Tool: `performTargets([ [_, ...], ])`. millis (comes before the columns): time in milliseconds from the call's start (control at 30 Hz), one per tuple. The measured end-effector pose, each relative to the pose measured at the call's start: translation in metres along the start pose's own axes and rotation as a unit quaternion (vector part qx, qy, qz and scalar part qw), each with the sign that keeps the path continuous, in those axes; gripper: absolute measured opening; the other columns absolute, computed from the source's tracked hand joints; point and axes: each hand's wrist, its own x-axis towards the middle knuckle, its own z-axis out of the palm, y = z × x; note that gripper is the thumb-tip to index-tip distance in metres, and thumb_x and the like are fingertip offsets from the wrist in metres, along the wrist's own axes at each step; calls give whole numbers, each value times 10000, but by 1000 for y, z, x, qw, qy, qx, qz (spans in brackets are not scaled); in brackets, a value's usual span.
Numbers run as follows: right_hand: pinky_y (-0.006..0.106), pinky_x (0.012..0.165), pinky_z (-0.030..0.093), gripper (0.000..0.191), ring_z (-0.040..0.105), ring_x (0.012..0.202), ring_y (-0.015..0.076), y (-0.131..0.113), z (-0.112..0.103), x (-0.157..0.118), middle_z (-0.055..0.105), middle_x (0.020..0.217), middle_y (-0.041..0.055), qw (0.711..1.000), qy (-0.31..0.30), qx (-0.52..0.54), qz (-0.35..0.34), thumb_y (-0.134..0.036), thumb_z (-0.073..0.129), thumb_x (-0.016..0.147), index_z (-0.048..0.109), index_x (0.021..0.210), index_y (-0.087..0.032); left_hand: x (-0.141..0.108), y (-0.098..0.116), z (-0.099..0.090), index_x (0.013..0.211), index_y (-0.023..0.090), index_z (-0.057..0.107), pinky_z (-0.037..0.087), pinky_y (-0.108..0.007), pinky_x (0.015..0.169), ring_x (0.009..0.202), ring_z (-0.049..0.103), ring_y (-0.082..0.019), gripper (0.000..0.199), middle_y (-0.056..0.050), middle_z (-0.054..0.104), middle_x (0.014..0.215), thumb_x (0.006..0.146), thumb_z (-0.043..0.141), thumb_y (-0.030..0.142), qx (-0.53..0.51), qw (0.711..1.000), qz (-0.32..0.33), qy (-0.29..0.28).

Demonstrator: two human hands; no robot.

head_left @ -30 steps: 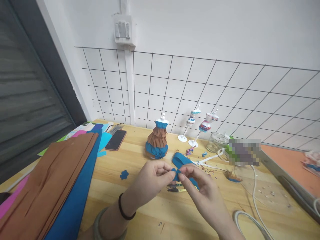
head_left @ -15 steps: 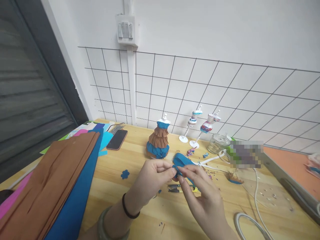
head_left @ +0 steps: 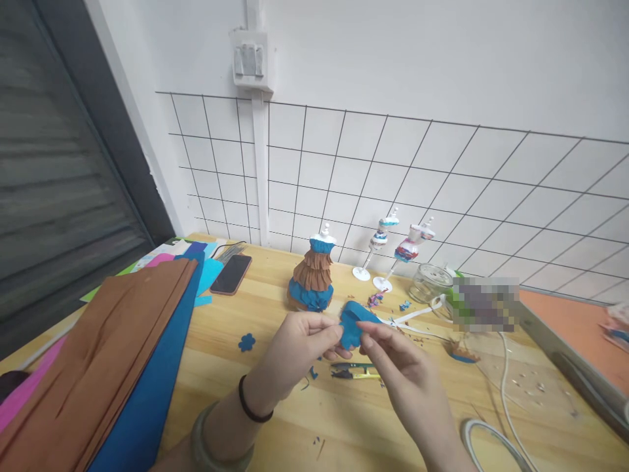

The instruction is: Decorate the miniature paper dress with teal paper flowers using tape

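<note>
My left hand and my right hand are both closed, pinching a blue paper flower cutout by its opposite edges. The piece is spread flat with a scalloped lower edge. Just behind it lies a looped blue paper strip. A pair of thread snips with yellow on it sits beneath my hands, partly covered. Left of them, a second blue flower rests flat on the table. A miniature dress form in ruffled brown and blue paper stands beyond my hands.
Stacked brown paper and blue paper fill the left side. A phone lies behind them. Two small white mannequins and a glass jar stand at the back right. White cable and a tape roll are at right.
The blue piece was bunched between my fingertips; now it is opened out flat. My right hand has shifted slightly right, away from the left, and more of the snips shows.
</note>
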Motion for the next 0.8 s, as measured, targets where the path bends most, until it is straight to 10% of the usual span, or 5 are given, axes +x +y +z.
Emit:
performTargets([
  [800,293,667,520,301,619,736,185,-3,3,5,658,762,46,993,-5,103,60,-412,634,736,656,915,-171,3,-5,1,712,106,627,487,-257,667,664,634,-149,210,-74,691,707,667,668,307,3,999,-37,11],
])
